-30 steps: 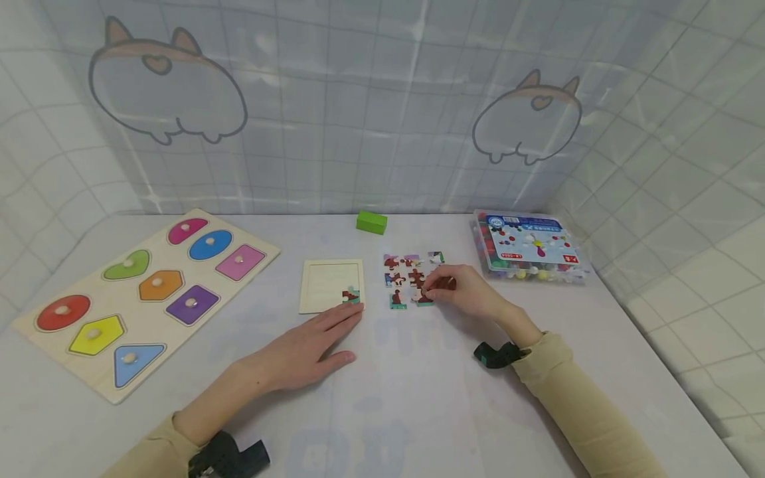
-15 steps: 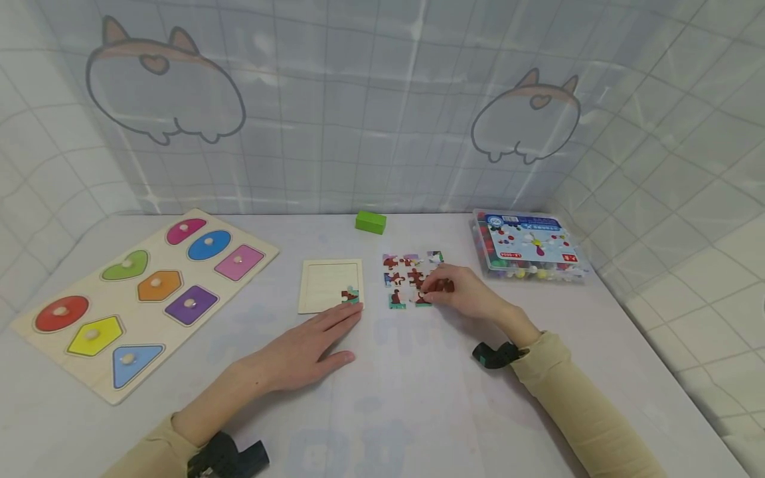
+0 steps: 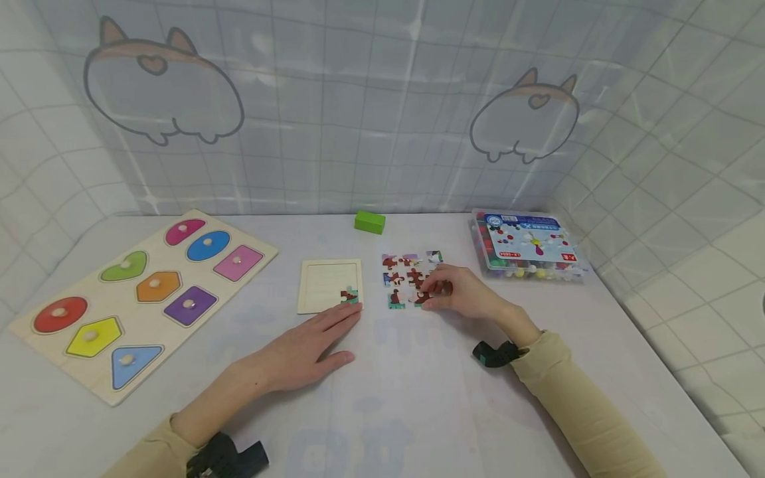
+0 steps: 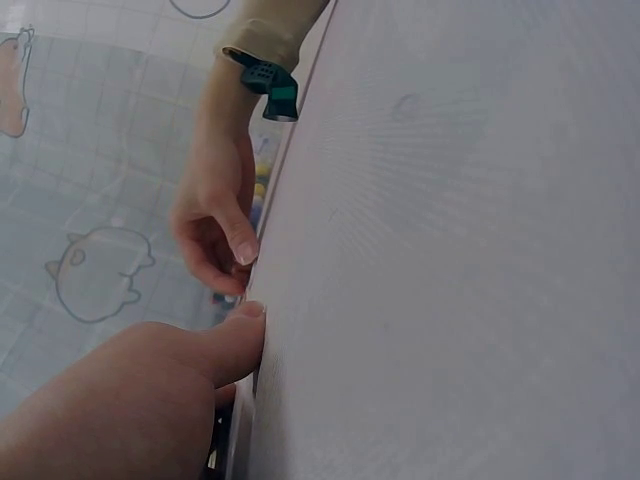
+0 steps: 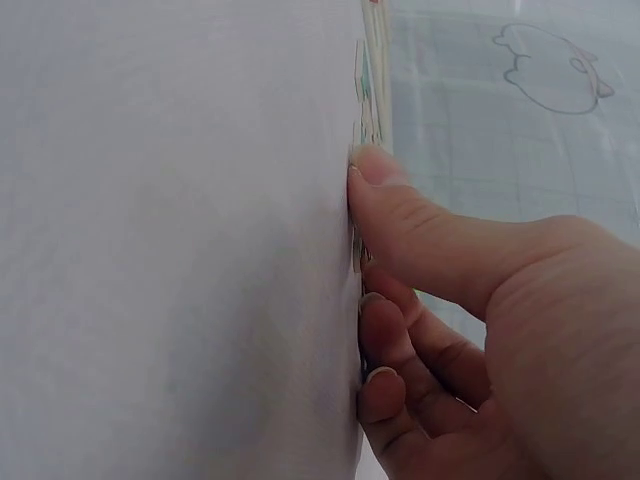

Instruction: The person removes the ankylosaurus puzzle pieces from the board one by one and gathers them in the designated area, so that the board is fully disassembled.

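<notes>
A pale square puzzle tray (image 3: 319,282) lies on the table, with one jigsaw piece (image 3: 350,295) in its lower right corner. My left hand (image 3: 307,350) lies flat, its fingertips resting at the tray's front edge. Right of the tray, several brown, purple and green jigsaw pieces are laid out in rows. My right hand (image 3: 463,292) pinches a jigsaw piece (image 3: 422,298) at the front of that group between thumb and fingers. Part of this piece and some behind it are hidden by the hand. The right wrist view shows the thumb (image 5: 400,215) low against the table, beside thin piece edges.
A wooden shape board (image 3: 149,299) with knobbed pieces lies at the left. A green block (image 3: 370,222) sits near the back edge. At the back right stands a clear plastic box (image 3: 528,245) of coloured parts. A patterned curtain hangs behind the table.
My right hand has shifted slightly left, and its fingers have drawn in at the front jigsaw piece. The left hand stays in place on the tray's edge.
</notes>
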A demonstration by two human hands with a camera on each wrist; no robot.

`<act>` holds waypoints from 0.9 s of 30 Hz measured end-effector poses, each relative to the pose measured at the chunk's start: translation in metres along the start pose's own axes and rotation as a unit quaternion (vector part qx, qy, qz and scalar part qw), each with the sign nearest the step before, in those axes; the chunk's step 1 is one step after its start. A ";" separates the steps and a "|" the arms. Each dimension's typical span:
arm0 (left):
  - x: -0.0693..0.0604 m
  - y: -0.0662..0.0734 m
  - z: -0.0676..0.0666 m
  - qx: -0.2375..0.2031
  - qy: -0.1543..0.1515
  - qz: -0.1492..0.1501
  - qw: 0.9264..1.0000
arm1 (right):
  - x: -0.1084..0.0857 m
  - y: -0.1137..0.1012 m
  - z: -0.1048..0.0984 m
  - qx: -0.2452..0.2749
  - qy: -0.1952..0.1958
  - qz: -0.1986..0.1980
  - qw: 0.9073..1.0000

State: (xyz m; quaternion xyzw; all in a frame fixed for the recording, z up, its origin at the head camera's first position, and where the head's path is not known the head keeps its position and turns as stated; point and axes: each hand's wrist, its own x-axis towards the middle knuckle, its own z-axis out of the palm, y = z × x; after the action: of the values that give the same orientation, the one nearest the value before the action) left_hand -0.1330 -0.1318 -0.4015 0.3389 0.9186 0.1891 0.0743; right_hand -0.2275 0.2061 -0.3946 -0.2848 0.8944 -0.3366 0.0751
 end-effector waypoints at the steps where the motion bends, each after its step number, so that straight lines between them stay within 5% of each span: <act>1: 0.000 0.000 0.000 0.001 0.001 0.001 1.000 | 0.000 0.000 0.000 -0.001 0.002 -0.001 1.000; 17: 0.001 0.004 -0.004 -0.010 -0.023 -0.031 0.999 | -0.002 -0.001 0.001 0.005 0.013 -0.016 1.000; 27: 0.001 0.005 -0.009 0.017 0.030 -0.023 0.999 | -0.002 -0.003 0.001 0.016 0.007 -0.019 1.000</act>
State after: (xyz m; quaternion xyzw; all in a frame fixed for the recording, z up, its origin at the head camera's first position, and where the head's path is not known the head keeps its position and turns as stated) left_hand -0.1332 -0.1305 -0.3914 0.3133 0.9310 0.1818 0.0455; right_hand -0.2248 0.2052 -0.3934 -0.2985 0.8835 -0.3546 0.0671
